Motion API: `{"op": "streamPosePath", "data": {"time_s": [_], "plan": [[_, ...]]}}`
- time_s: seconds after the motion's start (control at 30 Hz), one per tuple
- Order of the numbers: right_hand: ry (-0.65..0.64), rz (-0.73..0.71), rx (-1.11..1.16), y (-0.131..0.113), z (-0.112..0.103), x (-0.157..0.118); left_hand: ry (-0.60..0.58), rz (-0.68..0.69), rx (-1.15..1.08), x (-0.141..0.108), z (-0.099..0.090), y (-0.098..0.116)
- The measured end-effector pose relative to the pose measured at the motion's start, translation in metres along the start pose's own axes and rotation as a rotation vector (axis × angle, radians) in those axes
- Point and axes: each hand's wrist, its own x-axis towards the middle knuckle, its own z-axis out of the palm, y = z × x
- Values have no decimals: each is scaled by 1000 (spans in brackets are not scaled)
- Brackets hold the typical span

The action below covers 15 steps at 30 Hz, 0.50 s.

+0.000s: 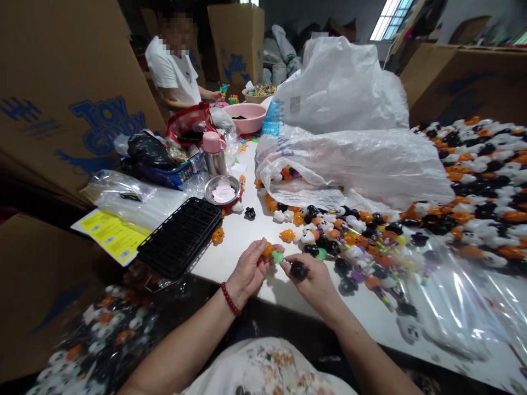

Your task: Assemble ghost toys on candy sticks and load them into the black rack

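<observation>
My left hand (250,270), with a red bead bracelet (230,299) at its wrist, pinches a small orange pumpkin head (268,250). A pale green piece (278,257) lies between my two hands, against the orange head. My right hand (316,282) is closed round a toy stick with a round black head (298,269); the fingers hide most of its shaft. Both hands are close together above the table's front edge. To the right of them lies a pile of toy sticks (356,252) with orange, white and black heads.
A white plastic sack (362,164) spills toys behind the pile. Clear bags (457,291) lie at right. Black plastic trays (181,236), a metal bowl (209,192) and a pink-lidded flask (214,159) stand at left. Across the table, a person (175,77) works beside a pink basin (251,123).
</observation>
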Motion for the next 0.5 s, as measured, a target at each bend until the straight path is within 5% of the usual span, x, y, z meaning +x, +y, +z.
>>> {"op": "streamPosePath", "data": {"time_s": [0.3,0.5], "plan": [[-21,116,96,-2,-3,1,-35,44,194,-3,-2,-5],[-84,192,129,-6,-3,3,68,199,678,-4,-7,-8]]}}
